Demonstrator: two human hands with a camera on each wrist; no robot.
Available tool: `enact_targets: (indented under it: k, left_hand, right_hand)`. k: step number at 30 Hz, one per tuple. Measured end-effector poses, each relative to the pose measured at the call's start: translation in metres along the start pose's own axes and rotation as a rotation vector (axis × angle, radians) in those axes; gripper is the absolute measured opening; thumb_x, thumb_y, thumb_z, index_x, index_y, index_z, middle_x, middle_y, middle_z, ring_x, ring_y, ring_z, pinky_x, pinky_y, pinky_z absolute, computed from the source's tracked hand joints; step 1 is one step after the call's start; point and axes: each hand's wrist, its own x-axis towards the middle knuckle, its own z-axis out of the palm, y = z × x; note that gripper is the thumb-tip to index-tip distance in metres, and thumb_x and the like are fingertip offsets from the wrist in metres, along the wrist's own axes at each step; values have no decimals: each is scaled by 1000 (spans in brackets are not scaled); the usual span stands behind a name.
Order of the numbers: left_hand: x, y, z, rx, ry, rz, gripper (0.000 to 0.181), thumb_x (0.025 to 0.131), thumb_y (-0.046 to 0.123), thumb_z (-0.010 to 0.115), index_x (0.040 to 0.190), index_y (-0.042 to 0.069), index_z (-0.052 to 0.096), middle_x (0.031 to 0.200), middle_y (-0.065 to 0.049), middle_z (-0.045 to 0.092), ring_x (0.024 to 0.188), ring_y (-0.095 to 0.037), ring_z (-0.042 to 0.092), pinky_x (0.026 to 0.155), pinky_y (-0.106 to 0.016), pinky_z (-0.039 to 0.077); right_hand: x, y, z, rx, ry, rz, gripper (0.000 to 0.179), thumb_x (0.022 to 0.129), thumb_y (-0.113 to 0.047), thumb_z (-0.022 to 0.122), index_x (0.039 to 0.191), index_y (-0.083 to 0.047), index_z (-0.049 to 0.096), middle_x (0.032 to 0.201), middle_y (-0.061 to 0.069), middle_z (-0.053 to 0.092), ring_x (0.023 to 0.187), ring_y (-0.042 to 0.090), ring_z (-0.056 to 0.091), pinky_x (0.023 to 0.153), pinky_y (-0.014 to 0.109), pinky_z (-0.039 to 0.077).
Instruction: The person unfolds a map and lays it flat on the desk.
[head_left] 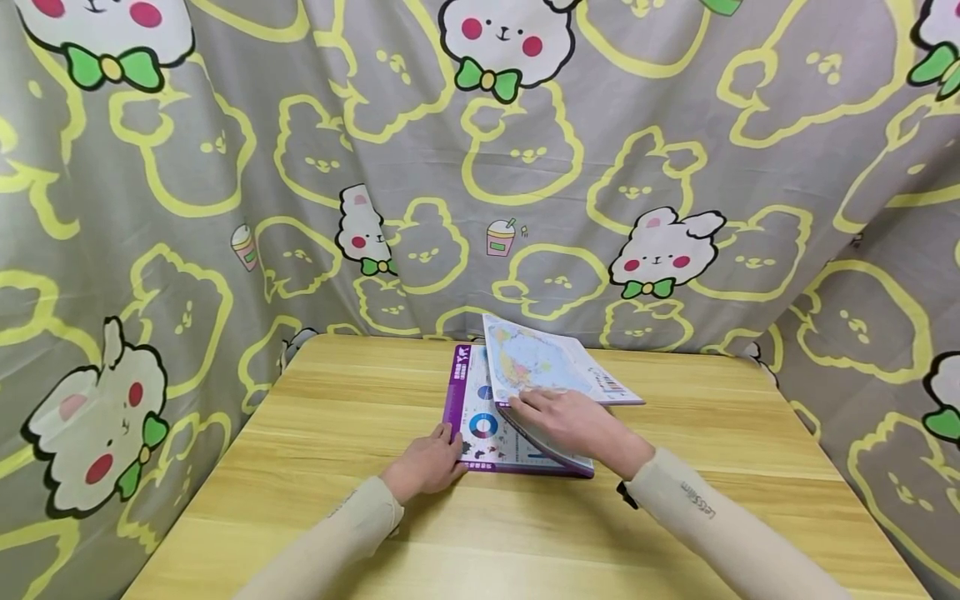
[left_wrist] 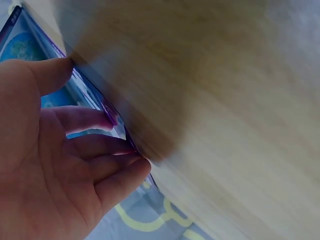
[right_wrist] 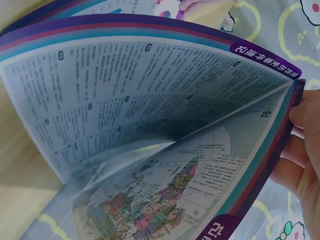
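Note:
A thin, purple-bordered map booklet (head_left: 483, 450) lies on the table, its upper part lifted and bent over to the right. A world map with a barcode shows on the raised part. My right hand (head_left: 566, 425) grips the lifted part at its near edge. In the right wrist view, the curved pages (right_wrist: 125, 90) fan apart, showing dense print and a coloured map, with the right fingers (right_wrist: 290, 165) at the purple edge. My left hand (head_left: 431, 462) rests at the booklet's near left corner. In the left wrist view, its loosely bent fingers (left_wrist: 110, 155) touch the purple edge.
The wood-grain table (head_left: 330, 400) extends around the booklet on all sides. A grey curtain (head_left: 420, 158) with yellow outlines and white cartoon rabbits hangs behind the table and along both sides. A dark band (head_left: 627, 495) shows at the right wrist.

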Motion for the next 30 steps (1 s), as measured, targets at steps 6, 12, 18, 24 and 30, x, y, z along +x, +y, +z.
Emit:
enact_targets:
  k: [6,12,18,24,30]
  left_hand:
    - [-3,-3,-1,-15,28,-14,60,96,41,49,135,-5,47,139,-29,41,130,-39,39,102,-46,38]
    - [-3,-7,1,-35,36,-28,61,96,42,50,134,-5,46,139,-29,41,130,-39,38,101,-47,40]
    - [-5,-10,0,-54,10,-59,62,97,41,48,136,-6,43,141,-30,37,132,-40,35,103,-47,37]
    - [-8,-13,-1,-71,0,-83,62,97,41,49,136,-7,43,141,-31,36,132,-41,34,103,-48,37]
    - [-11,-18,4,-83,2,-99,63,97,41,48,135,-10,43,141,-33,35,133,-41,33,103,-48,37]
  right_hand:
    - [-8,7,-5,-6,66,-11,45,87,1,62,131,-8,55,122,13,61,108,26,61,77,38,55]
    - [-18,13,-8,1,86,0,48,84,3,63,131,-6,55,123,14,60,110,27,59,71,38,55]
    - [-26,19,-11,21,114,11,54,81,7,66,132,-5,54,125,15,59,111,28,59,70,40,55]
    - [-34,23,-12,32,168,7,57,77,7,69,132,-5,55,124,14,60,109,28,60,67,40,56]
    - [-41,26,-14,17,226,0,36,102,-1,33,130,-4,55,122,15,61,107,29,61,64,40,56]
